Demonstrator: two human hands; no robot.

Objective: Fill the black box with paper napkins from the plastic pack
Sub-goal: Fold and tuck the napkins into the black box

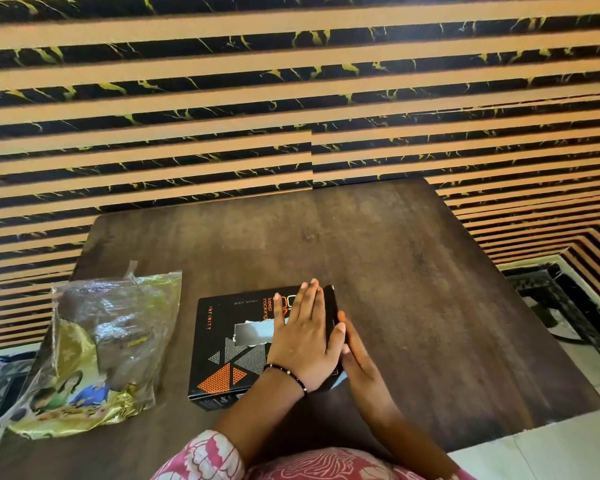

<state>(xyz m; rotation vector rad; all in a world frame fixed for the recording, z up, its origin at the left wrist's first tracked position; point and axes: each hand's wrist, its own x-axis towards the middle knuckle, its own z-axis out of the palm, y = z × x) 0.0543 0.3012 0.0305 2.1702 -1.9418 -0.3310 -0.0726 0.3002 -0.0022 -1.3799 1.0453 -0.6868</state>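
Head view. The black box, closed and printed with orange and grey triangles, lay on the dark table. The left hand rested flat on the lid, fingers extended; a beaded bracelet circled its wrist. The right hand pressed edge-on against the box's right side. The plastic pack lay crumpled to the left, apart from the box. A striped wall stood behind.

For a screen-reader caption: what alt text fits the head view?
A person's left hand lies flat on a closed black box while the right hand presses its right side, on a dark wooden table. A crumpled plastic pack lies left of it.
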